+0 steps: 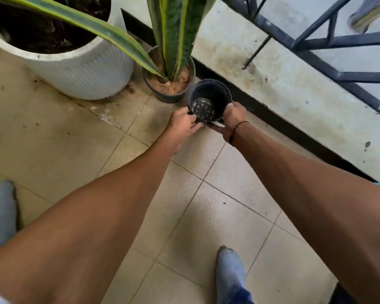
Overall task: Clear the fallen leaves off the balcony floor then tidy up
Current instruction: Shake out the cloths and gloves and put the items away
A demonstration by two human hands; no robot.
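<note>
I had both hands on the empty black plastic pot (210, 99), holding it low over the tiled balcony floor (228, 205) with its mouth tipped toward me, so that I looked straight down at the slotted drainage holes in its bottom. My left hand (183, 123) gripped the near left side of the rim, fingers curled around the edge, while my right hand (234, 116) clasped the right side, thumb over the rim and the other fingers wrapped beneath; a thin dark band (237, 128) circled that wrist. The pot sat just beside the small dark pot (169, 93) holding the snake plant (173, 34), whose soil looked pale and sandy, and whether the two pots touched I could not tell. To the left of that stood the big white ribbed planter (79, 71), filled with dark soil, and one long striped leaf (92, 27) arched across in front of it. The black skirting (272, 119) ran diagonally behind the pot, with the stained concrete ledge (283, 84) and the dark metal railing (316, 47) beyond. My feet, in grey socks (228, 275), stood on the tiles near the bottom of my view. A few dark specks lay scattered on the tiles near the planter.
</note>
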